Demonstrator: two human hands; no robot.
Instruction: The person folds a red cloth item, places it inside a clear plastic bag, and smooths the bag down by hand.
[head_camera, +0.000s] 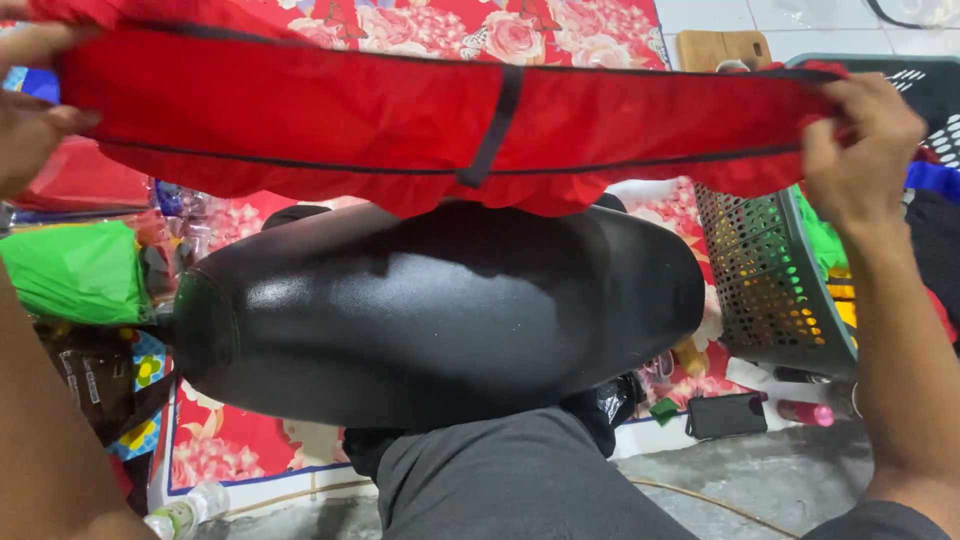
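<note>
I hold the red seat cover (440, 120) stretched above the black motorcycle seat (430, 310). Left hand (30, 110) and right hand (860, 145) have their fingers clamped on opposite ends. Fitting seems in hand; lowering needs even tension.

The grey concrete floor (760, 480) carries a red floral mat (230, 445), a black phone (727, 415), and a green perforated plastic basket (770, 290).

The red cover (300, 110) is thin, slightly shiny woven cloth, creased, with matt black trim and a gathered hem. The black seat (430, 310) under it looks like smooth, faintly grained vinyl with a soft gloss. The green basket (770, 280) is perforated hard plastic. The floral mat (240, 440) on the floor is printed cloth; the floor (760, 480) is dull, rough concrete.
</note>
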